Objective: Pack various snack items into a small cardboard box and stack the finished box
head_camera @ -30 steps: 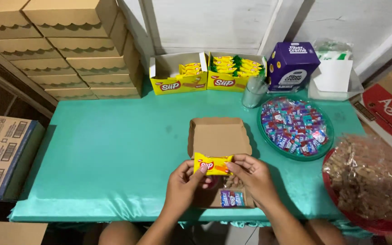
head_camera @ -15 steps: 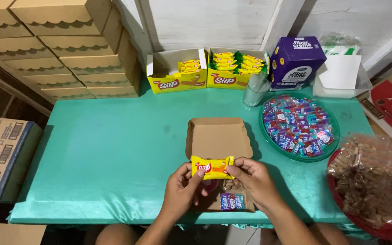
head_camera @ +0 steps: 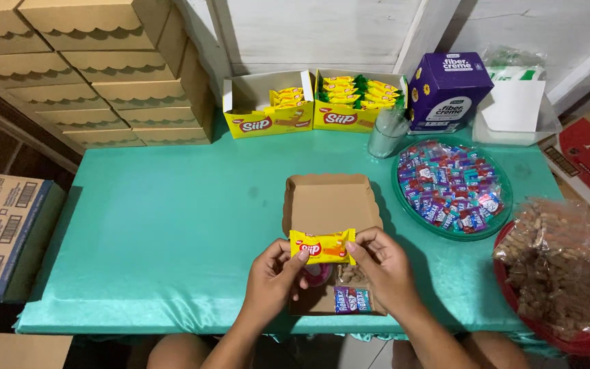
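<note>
I hold a yellow snack packet [head_camera: 322,247] flat between both hands. My left hand [head_camera: 273,277] pinches its left end between thumb and fingertips; my right hand [head_camera: 382,265] pinches the right end the same way. Both hands are closed on the packet, which sits level and just above the front part of an open brown box [head_camera: 329,203].

The box lid lies flat beyond my fingers. Below my right hand, inside the box tray, I see small purple and blue candies [head_camera: 349,298] and some nuts [head_camera: 351,275]; something pink shows under my left thumb, too hidden to identify.

Right of my right hand, a green plate [head_camera: 500,220] holds many wrapped candies. Further right and nearer me, a bag of nuts [head_camera: 561,273] sits on a red tray.

Far beyond my hands: two yellow display cartons [head_camera: 308,102] with more packets, a clear cup [head_camera: 385,137], a purple box [head_camera: 445,89]. Beyond my left hand, far left, folded brown boxes [head_camera: 110,75] are stacked. All rest on a teal tablecloth [head_camera: 158,225].
</note>
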